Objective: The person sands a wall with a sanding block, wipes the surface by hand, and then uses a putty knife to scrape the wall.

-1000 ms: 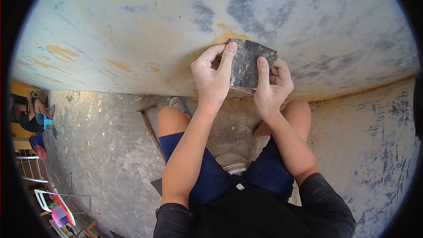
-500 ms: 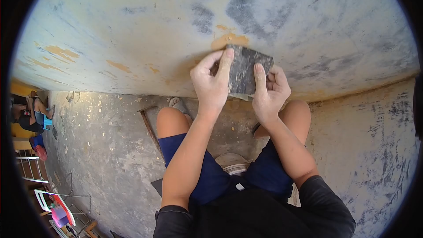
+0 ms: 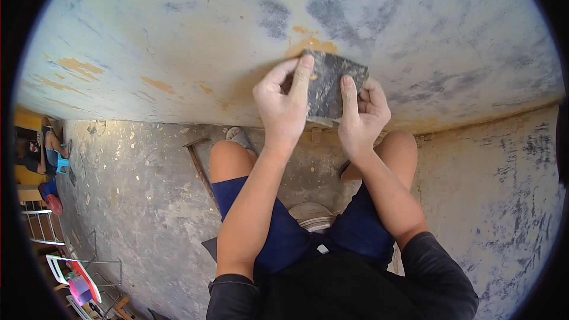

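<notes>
A dark grey, dust-scuffed square that looks like a folded piece of sandpaper [image 3: 326,86] is held up against the patchy wall [image 3: 195,53]. My left hand [image 3: 283,98] pinches its left edge, thumb on the near face and fingers curled behind. On its right edge, my right hand [image 3: 364,112] grips the same way, thumb pressed flat. Both hands are whitened with dust. A pale strip shows along the sheet's lower edge. Its far side and whatever it touches there are hidden. Just above it is a bare orange patch [image 3: 320,44].
A hammer-like tool with a long handle [image 3: 201,172] lies on the floor by my left knee. A round pale seat or bucket [image 3: 311,210] is between my thighs. At far left, another person [image 3: 47,148] sits near a blue stool [image 3: 62,164] and chairs [image 3: 42,227].
Both hands and the sandpaper have moved slightly up the wall, still gripping it. At far left, the seated person has shifted posture.
</notes>
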The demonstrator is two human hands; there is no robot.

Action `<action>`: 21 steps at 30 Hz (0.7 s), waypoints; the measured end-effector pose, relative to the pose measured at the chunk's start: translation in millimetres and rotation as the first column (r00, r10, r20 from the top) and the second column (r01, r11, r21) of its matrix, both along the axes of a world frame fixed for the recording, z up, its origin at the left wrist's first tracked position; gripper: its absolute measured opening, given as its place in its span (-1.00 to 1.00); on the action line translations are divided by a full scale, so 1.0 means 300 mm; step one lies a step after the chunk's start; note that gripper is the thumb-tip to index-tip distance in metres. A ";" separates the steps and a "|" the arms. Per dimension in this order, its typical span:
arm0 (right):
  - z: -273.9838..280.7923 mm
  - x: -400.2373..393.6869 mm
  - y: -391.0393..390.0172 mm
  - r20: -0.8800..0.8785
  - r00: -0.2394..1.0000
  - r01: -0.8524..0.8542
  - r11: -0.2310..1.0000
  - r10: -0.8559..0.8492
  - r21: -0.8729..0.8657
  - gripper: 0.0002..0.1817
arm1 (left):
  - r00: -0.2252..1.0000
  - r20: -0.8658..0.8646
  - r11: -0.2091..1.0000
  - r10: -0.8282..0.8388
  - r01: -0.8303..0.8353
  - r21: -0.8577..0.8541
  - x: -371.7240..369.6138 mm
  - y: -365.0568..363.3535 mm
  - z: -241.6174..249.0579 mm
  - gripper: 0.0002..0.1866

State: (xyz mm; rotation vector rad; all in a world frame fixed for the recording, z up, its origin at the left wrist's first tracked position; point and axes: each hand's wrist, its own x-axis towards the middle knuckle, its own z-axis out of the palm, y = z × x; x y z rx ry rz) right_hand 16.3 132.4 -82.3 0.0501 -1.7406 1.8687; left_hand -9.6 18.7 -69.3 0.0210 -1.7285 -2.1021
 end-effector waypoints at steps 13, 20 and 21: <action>-0.011 0.000 0.028 0.029 0.999 0.044 0.999 -0.043 -0.029 -0.86 | 1.000 -0.013 0.999 -0.027 0.026 -0.037 -0.010 0.012 0.026 -0.72; -0.004 0.003 0.011 0.009 1.000 0.030 0.999 -0.029 -0.019 -0.88 | 1.000 0.011 1.000 -0.027 0.027 0.015 0.006 0.006 -0.005 -0.72; -0.005 0.001 0.011 -0.005 1.000 0.010 1.000 -0.010 -0.019 -0.88 | 0.999 0.028 1.000 -0.030 0.030 0.000 0.008 0.000 0.005 -0.71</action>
